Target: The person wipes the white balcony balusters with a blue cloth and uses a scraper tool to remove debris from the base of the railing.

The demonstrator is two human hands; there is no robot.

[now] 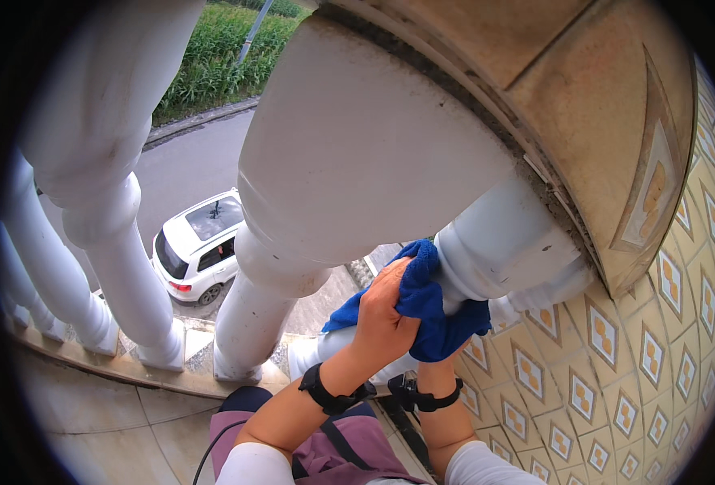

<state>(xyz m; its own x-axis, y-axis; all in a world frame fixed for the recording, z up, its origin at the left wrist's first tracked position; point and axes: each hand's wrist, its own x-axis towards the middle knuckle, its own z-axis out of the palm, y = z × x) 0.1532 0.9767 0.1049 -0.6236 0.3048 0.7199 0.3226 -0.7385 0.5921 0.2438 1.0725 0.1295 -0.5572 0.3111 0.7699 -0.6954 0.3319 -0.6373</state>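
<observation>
Midway, apparently: left hand (383, 311) clenches a blue cloth (426, 303) against a white baluster (499, 242); right hand's (437, 356) grip hidden; neighbouring balusters (115, 267) seemingly remain.

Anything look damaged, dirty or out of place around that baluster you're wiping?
Nothing is broken. The left hand presses the blue cloth around the white baluster; the right hand is mostly hidden behind the cloth. The only oddity is a dark, grimy seam where the baluster top meets the tan rail.
</observation>
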